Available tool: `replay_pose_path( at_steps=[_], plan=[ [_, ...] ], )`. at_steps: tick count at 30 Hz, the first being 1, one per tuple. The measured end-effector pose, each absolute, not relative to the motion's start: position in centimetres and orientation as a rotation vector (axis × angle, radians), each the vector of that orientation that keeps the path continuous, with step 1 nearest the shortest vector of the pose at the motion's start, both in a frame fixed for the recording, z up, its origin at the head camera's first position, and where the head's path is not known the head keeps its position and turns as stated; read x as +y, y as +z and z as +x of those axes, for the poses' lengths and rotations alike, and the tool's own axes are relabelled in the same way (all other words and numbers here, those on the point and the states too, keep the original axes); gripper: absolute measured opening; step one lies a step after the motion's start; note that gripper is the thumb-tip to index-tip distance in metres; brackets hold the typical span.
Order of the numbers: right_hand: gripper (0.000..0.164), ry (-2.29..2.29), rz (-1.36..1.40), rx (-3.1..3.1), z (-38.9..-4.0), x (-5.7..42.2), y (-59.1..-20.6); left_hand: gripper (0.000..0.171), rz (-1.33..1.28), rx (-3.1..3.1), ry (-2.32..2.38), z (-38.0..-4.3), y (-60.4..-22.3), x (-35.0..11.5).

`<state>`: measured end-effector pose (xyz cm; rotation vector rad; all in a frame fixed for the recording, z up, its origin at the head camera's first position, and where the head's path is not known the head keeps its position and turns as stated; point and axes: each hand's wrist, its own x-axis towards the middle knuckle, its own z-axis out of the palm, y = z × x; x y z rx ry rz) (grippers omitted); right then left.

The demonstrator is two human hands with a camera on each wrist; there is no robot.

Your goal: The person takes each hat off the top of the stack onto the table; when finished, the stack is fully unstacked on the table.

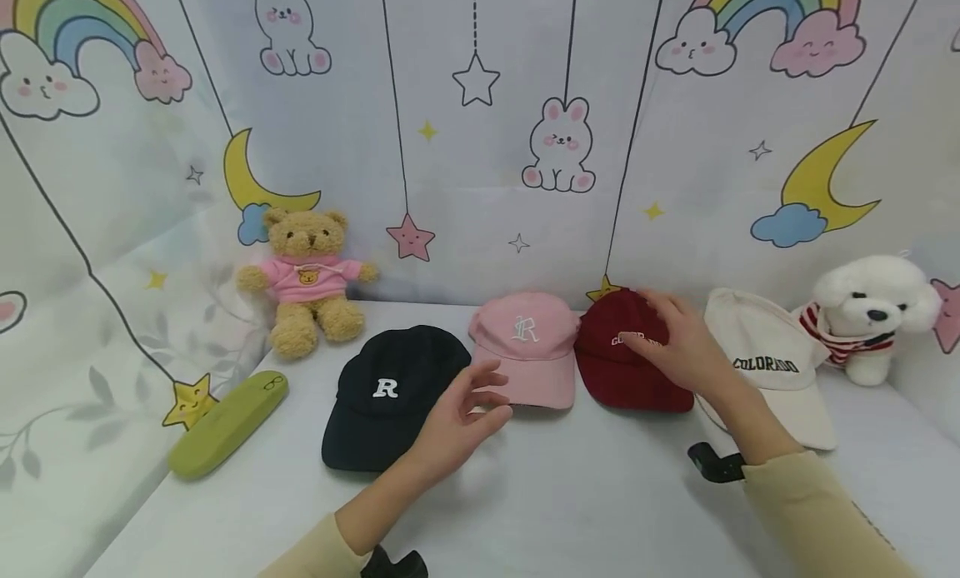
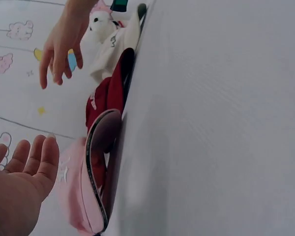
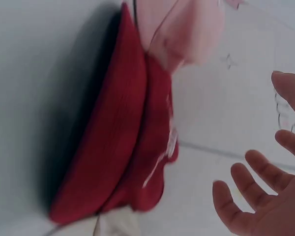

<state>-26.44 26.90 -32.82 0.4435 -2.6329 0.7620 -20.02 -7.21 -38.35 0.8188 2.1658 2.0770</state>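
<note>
My left hand [image 1: 459,418], fingers spread and loosely bent, hovers in front of the black cap [image 1: 408,395] with a white R and the pink cap [image 1: 525,345]. It holds nothing; in the left wrist view its fingers [image 2: 35,157] stand apart from the pink cap's brim. My right hand [image 1: 688,345] overlaps the dark red cap [image 1: 626,361] in the head view and partly hides its lettering. The right wrist view shows this hand [image 3: 270,196] apart from the red cap, fingers spread. Beside it sits the cream COLORADO cap [image 1: 772,361], partly behind my right forearm.
A teddy bear [image 1: 309,270] in a pink top sits at the back left, near a green glasses case [image 1: 228,424]. At the far right is a white plush dog [image 1: 870,311]. A patterned cloth backdrop [image 1: 480,170] rises behind the white table [image 1: 570,495].
</note>
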Motion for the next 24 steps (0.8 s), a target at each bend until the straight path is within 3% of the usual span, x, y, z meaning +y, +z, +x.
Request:
replay_pose_path(
  at_steps=[8, 24],
  plan=[
    [0.067, 0.806, 0.598, -2.608, -27.6, 21.8, -33.0, 0.056, 0.607, 2.325, 2.127, -19.4, -38.5, -11.6],
    [0.063, 1.05, 0.741, -2.651, -29.2, 12.0, -33.5, 0.059, 0.506, 2.631, 2.024, -18.6, -38.9, -19.2]
  ],
)
